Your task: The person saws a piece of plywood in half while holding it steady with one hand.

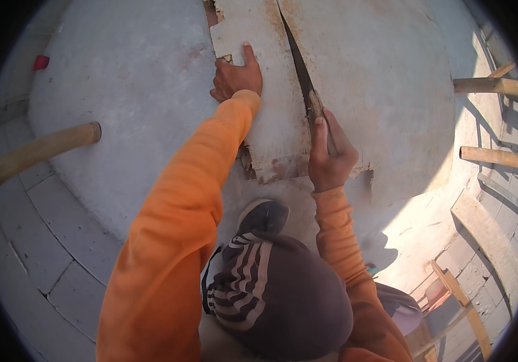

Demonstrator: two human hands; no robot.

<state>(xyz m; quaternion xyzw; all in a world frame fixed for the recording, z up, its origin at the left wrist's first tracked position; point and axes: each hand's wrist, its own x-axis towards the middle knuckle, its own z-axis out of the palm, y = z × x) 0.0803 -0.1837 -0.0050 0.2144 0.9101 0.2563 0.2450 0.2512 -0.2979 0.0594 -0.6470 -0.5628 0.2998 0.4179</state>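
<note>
Head: right hand grips saw, left hand half-open on board.

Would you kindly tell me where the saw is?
In the head view, the saw is at upper centre, its handle in the right hand, right of the left hand.

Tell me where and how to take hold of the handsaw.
Best held, I'd judge, by its brown handle, coming from the near side, where the right hand's grip is. The handle points back toward the wearer, while the dark blade tapers away from it. Keep off the blade's left edge, where teeth show near the handle.
</note>
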